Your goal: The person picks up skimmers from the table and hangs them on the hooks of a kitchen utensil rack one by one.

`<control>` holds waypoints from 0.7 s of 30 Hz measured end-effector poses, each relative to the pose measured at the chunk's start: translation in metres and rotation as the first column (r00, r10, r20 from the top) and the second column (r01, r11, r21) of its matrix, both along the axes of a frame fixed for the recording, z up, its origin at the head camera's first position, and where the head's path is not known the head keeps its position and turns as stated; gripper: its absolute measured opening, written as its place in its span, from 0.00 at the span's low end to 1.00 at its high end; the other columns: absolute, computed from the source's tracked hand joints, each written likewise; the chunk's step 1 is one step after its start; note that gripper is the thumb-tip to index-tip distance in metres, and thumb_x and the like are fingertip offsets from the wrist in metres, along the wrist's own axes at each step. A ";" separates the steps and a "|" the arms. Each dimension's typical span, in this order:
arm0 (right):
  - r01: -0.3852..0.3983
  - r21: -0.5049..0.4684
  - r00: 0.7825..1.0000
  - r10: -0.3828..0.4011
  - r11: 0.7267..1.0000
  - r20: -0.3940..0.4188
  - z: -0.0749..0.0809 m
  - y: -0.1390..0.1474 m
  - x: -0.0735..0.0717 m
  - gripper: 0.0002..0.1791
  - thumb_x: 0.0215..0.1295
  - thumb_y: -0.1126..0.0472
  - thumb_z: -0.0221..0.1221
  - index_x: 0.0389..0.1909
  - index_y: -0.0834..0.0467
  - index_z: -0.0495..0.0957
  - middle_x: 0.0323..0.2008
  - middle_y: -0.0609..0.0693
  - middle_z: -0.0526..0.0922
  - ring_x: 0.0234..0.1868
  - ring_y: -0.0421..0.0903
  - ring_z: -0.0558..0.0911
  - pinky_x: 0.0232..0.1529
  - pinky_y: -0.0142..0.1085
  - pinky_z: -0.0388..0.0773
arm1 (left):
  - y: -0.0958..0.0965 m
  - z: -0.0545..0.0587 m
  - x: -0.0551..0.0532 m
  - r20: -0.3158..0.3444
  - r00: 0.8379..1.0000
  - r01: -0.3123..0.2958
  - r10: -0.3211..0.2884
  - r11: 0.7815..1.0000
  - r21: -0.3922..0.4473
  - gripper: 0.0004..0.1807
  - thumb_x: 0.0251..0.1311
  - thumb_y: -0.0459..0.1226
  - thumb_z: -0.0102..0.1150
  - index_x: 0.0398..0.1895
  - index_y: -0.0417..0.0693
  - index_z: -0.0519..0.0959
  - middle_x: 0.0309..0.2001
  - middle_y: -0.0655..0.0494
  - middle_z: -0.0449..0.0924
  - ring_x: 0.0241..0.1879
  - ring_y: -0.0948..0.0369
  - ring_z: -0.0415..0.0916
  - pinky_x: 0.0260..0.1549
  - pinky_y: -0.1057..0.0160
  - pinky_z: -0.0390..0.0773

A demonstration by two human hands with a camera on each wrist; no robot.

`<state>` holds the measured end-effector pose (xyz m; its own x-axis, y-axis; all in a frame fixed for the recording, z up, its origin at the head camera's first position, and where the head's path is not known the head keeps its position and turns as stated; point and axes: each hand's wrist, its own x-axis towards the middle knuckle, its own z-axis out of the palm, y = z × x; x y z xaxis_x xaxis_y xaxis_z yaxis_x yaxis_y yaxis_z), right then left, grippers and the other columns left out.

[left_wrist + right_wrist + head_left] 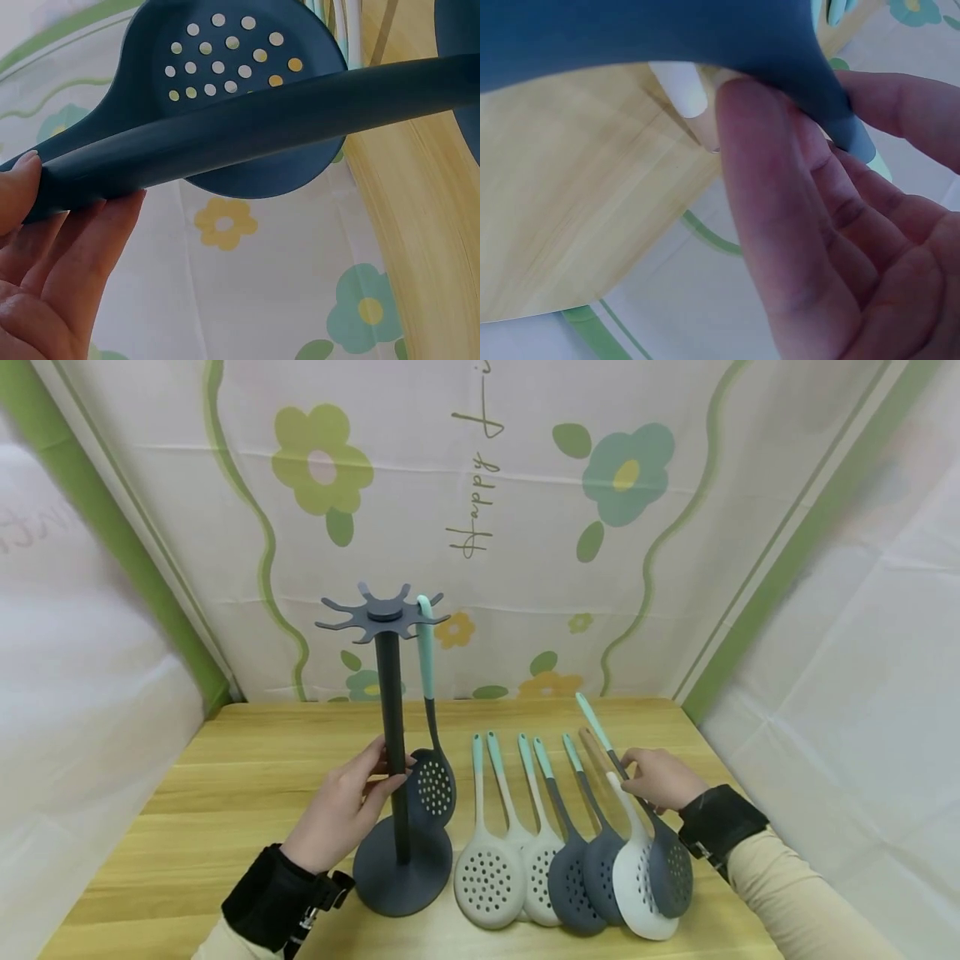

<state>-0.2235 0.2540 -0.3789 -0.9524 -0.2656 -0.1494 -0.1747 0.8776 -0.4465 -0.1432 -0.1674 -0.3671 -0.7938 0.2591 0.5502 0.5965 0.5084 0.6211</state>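
A black utensil stand (389,702) with a round base and a ring of hooks on top stands left of centre. My left hand (337,814) grips its pole, thumb and fingers on either side in the left wrist view. From one hook hangs a dark skimmer (435,789) with a mint handle, its holed head behind the pole (262,120). On the right, my right hand (663,779) pinches the dark neck of another mint-handled skimmer (671,872). Its handle is raised off the table, and its head overlaps a white skimmer (633,885) with a wooden-coloured handle end.
Several more skimmers lie in a row between the hands, handles pointing away: a pale grey one (489,885) at the left and dark ones (573,881) further right. The wooden table (247,760) meets a flower-printed cloth (510,510) at the back, with white cloth walls at both sides.
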 end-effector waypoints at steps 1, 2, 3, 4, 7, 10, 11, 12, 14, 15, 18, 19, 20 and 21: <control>-0.002 0.002 1.000 0.002 1.000 -0.001 0.000 0.000 0.000 0.21 0.65 0.65 0.60 0.55 0.74 0.75 0.20 0.53 0.75 0.16 0.48 0.75 0.19 0.44 0.80 | 0.001 0.000 0.000 0.008 1.000 -0.009 0.009 1.000 0.000 0.20 0.64 0.27 0.58 0.60 0.36 0.75 0.48 0.45 0.85 0.45 0.52 0.85 0.39 0.58 0.87; -0.005 0.005 1.000 0.005 1.000 -0.002 0.000 -0.001 -0.001 0.21 0.65 0.65 0.60 0.55 0.74 0.75 0.20 0.53 0.75 0.15 0.48 0.75 0.18 0.43 0.79 | 0.001 0.001 0.000 0.017 1.000 -0.016 0.016 1.000 0.001 0.20 0.64 0.26 0.58 0.59 0.36 0.75 0.47 0.45 0.86 0.45 0.52 0.85 0.38 0.58 0.87; -0.006 0.009 1.000 0.006 1.000 -0.003 0.000 -0.002 -0.001 0.21 0.65 0.65 0.60 0.55 0.73 0.75 0.20 0.52 0.75 0.15 0.48 0.74 0.18 0.42 0.79 | 0.001 0.001 0.000 0.026 0.999 -0.023 0.023 1.000 0.003 0.19 0.63 0.26 0.58 0.59 0.35 0.76 0.47 0.45 0.86 0.45 0.52 0.85 0.38 0.58 0.87; -0.007 0.011 1.000 0.007 1.000 -0.005 0.000 -0.002 -0.001 0.21 0.64 0.65 0.60 0.55 0.73 0.75 0.20 0.52 0.75 0.15 0.47 0.74 0.18 0.42 0.78 | 0.002 0.001 0.001 0.035 0.999 -0.030 0.029 1.000 0.004 0.19 0.63 0.26 0.58 0.58 0.35 0.76 0.47 0.45 0.86 0.45 0.52 0.85 0.38 0.58 0.87; -0.019 0.021 1.000 0.020 1.000 -0.023 0.000 -0.004 -0.001 0.20 0.64 0.65 0.61 0.54 0.72 0.76 0.20 0.51 0.74 0.14 0.46 0.73 0.17 0.39 0.76 | 0.003 0.001 0.001 0.055 0.998 -0.042 0.041 0.999 0.009 0.19 0.63 0.25 0.58 0.58 0.34 0.77 0.47 0.44 0.86 0.45 0.50 0.85 0.38 0.56 0.87; -0.028 0.028 0.999 0.030 0.999 -0.040 0.003 -0.007 0.000 0.20 0.64 0.65 0.61 0.53 0.72 0.77 0.19 0.51 0.74 0.13 0.46 0.73 0.17 0.39 0.75 | 0.003 0.001 0.001 0.058 0.997 -0.045 0.044 0.999 0.014 0.20 0.63 0.26 0.58 0.59 0.33 0.77 0.47 0.42 0.86 0.46 0.49 0.85 0.39 0.56 0.86; -0.031 0.031 0.999 0.032 0.999 -0.044 0.004 -0.008 0.001 0.20 0.64 0.64 0.61 0.53 0.71 0.77 0.19 0.51 0.74 0.13 0.46 0.73 0.17 0.39 0.74 | 0.003 0.001 0.001 0.057 0.997 -0.046 0.045 0.999 0.016 0.20 0.63 0.26 0.58 0.59 0.33 0.77 0.47 0.42 0.86 0.46 0.49 0.85 0.39 0.56 0.86; -0.033 0.032 0.998 0.034 0.999 -0.047 0.005 -0.009 0.002 0.20 0.64 0.64 0.61 0.53 0.71 0.77 0.20 0.50 0.74 0.13 0.45 0.73 0.16 0.39 0.74 | 0.003 0.001 0.001 0.056 0.997 -0.046 0.045 0.999 0.017 0.21 0.63 0.25 0.59 0.60 0.32 0.76 0.47 0.42 0.86 0.46 0.49 0.86 0.39 0.56 0.86; -0.036 0.032 0.998 0.038 0.999 -0.048 0.007 -0.011 0.004 0.20 0.63 0.64 0.62 0.53 0.71 0.77 0.20 0.50 0.75 0.13 0.45 0.73 0.16 0.38 0.74 | 0.003 0.000 0.001 0.055 0.997 -0.047 0.045 0.999 0.020 0.21 0.63 0.25 0.59 0.60 0.32 0.76 0.47 0.42 0.87 0.46 0.49 0.86 0.40 0.56 0.86; -0.037 0.030 0.998 0.038 0.999 -0.048 0.008 -0.012 0.004 0.20 0.63 0.64 0.62 0.53 0.71 0.77 0.20 0.50 0.75 0.13 0.45 0.73 0.16 0.38 0.73 | 0.003 0.000 0.001 0.056 0.997 -0.047 0.046 0.999 0.021 0.22 0.62 0.25 0.59 0.61 0.31 0.76 0.47 0.42 0.87 0.46 0.48 0.86 0.39 0.56 0.86; -0.046 0.025 0.998 0.047 0.999 -0.052 0.010 -0.014 0.006 0.19 0.63 0.64 0.62 0.52 0.70 0.78 0.20 0.50 0.75 0.13 0.44 0.72 0.16 0.38 0.73 | 0.003 -0.001 0.001 0.065 0.997 -0.049 0.047 0.998 0.027 0.22 0.62 0.25 0.59 0.61 0.31 0.76 0.47 0.41 0.86 0.46 0.48 0.86 0.40 0.55 0.86; -0.045 0.024 0.997 0.047 0.999 -0.053 0.010 -0.014 0.006 0.19 0.63 0.64 0.62 0.52 0.70 0.78 0.19 0.50 0.75 0.13 0.44 0.72 0.16 0.38 0.73 | 0.003 -0.001 0.001 0.068 0.997 -0.049 0.047 0.998 0.029 0.22 0.62 0.25 0.59 0.61 0.31 0.76 0.47 0.41 0.86 0.46 0.48 0.86 0.40 0.55 0.86; -0.046 0.022 0.997 0.047 0.999 -0.056 0.010 -0.015 0.006 0.19 0.63 0.64 0.62 0.52 0.70 0.78 0.19 0.49 0.75 0.13 0.44 0.72 0.16 0.38 0.73 | 0.003 -0.001 0.001 0.071 0.996 -0.049 0.047 0.998 0.030 0.23 0.62 0.25 0.59 0.62 0.31 0.76 0.48 0.41 0.86 0.46 0.48 0.86 0.40 0.55 0.86; -0.045 0.023 0.997 0.046 0.999 -0.059 0.009 -0.015 0.006 0.19 0.62 0.64 0.62 0.52 0.70 0.78 0.19 0.49 0.75 0.13 0.44 0.72 0.16 0.38 0.73 | 0.003 -0.001 0.001 0.073 0.996 -0.050 0.047 0.998 0.032 0.23 0.62 0.25 0.59 0.62 0.31 0.76 0.48 0.41 0.86 0.47 0.48 0.86 0.40 0.55 0.86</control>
